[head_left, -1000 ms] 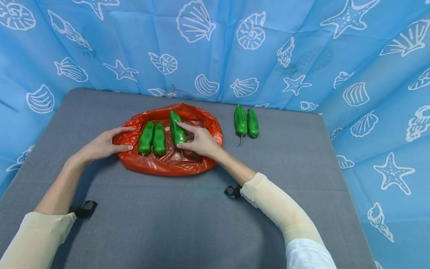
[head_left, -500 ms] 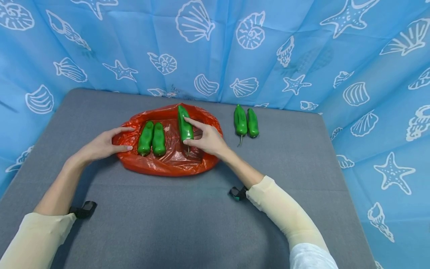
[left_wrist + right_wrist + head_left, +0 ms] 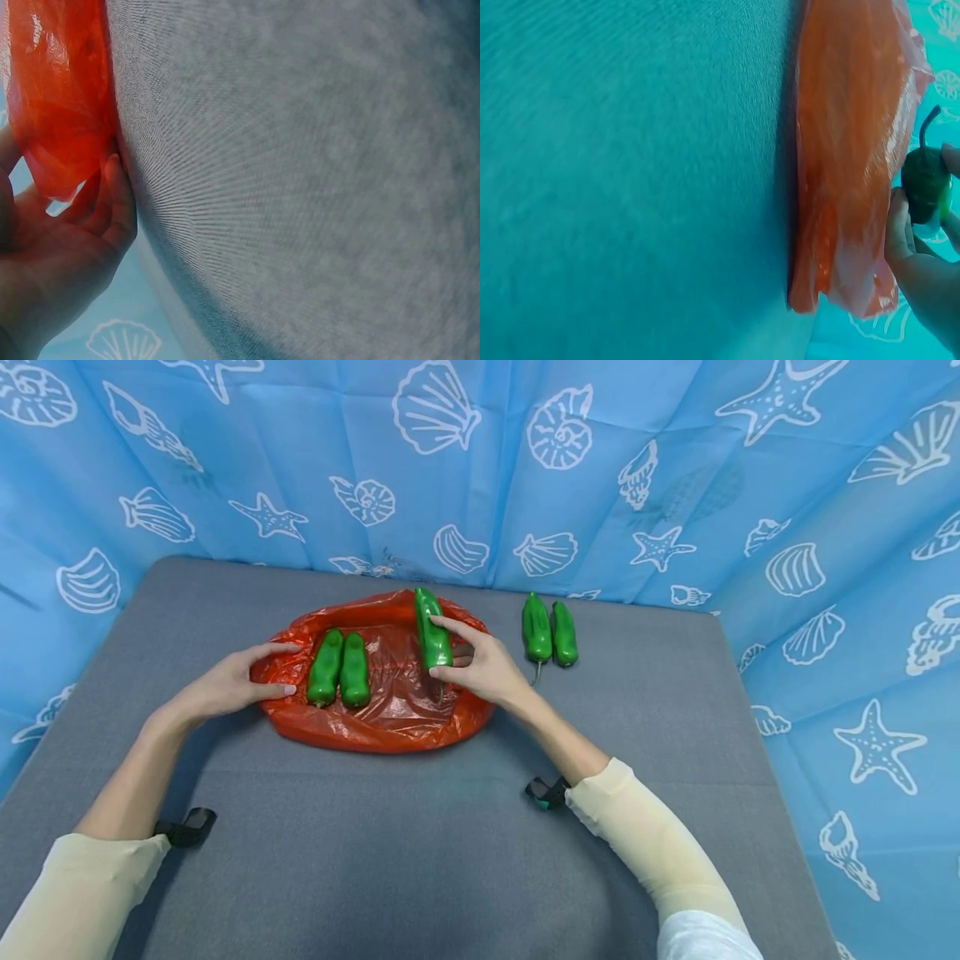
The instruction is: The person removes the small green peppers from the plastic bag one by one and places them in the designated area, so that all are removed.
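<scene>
My right hand [image 3: 483, 668] grips a long green pepper [image 3: 435, 631] between thumb and fingers, over the right end of an opened red plastic bag [image 3: 375, 743]. In the right wrist view the held pepper [image 3: 926, 184] shows its stem end, above the bag's rim. Two more green peppers, a left one [image 3: 326, 668] and a right one [image 3: 355, 670], lie side by side inside the bag. At the bag's left end my left hand [image 3: 232, 681] holds the edge, its thumb and fingers curved about the red plastic [image 3: 64, 97].
Another pair of green peppers, one with a long stem [image 3: 537, 628] and a shorter one [image 3: 565, 635], lies on the grey table [image 3: 420, 843] right of the bag. A blue curtain [image 3: 480, 468] with white shells hangs behind and beside the table.
My right hand has lifted the pepper and carried it rightward within the bag toward its right rim. The left hand and the other peppers have stayed put.
</scene>
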Demonstrator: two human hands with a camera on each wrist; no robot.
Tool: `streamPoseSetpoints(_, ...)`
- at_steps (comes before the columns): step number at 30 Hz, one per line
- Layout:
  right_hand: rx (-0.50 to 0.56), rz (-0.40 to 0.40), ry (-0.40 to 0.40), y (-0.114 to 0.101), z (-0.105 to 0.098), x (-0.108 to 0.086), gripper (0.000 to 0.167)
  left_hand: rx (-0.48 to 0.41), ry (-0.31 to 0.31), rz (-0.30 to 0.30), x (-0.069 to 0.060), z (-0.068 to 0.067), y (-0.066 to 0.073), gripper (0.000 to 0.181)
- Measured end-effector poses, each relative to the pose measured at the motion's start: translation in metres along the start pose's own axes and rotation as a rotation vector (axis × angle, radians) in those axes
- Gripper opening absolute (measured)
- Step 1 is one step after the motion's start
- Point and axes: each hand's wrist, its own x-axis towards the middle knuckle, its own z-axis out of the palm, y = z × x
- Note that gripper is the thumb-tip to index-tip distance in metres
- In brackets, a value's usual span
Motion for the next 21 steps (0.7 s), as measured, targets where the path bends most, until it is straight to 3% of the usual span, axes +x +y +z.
streamPoseSetpoints(21, -0.037, -0.023, 0.086, 0.001, -0.038, -0.021, 0.073, -0.007, 0.004, 0.004, 0.0, 0.0, 0.001, 0.073)
